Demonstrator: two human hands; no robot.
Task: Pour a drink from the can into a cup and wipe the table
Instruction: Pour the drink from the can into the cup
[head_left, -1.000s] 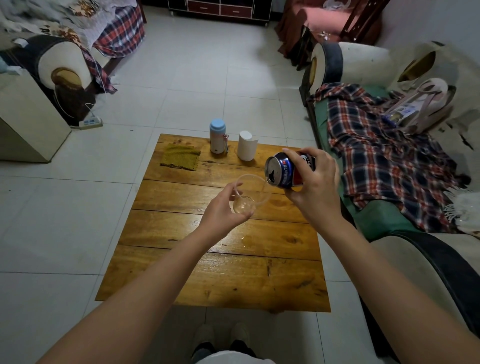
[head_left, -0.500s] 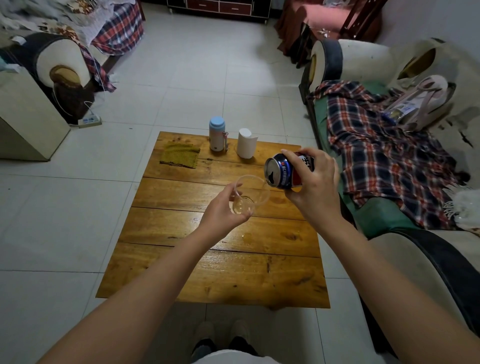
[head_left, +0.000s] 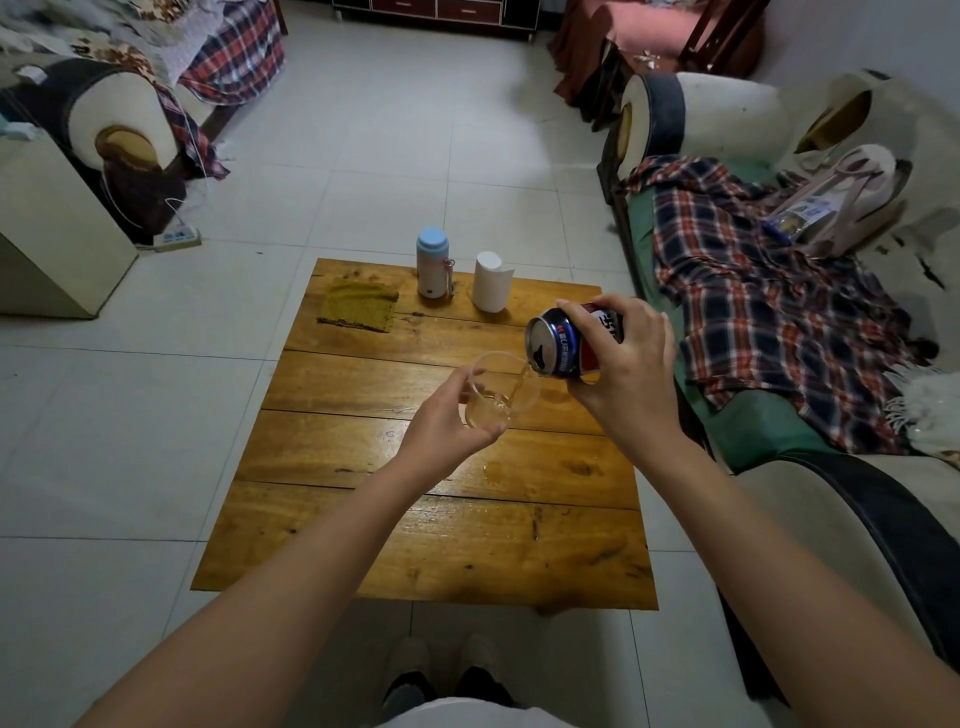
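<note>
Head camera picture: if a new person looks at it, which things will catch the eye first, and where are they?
First the eye goes to the middle, above the wooden table: the right hand tips a blue can and a thin stream runs into the clear cup held by the left hand. Next, a small wet patch shines on the table just below the cup. At the far edge lie a green cloth, a blue-capped bottle and a white roll.

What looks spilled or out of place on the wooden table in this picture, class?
A small wet patch lies on the wooden table, below the clear cup held up by the left hand. The right hand tips the can into it. It looks like spilled drink, though I cannot be sure.
</note>
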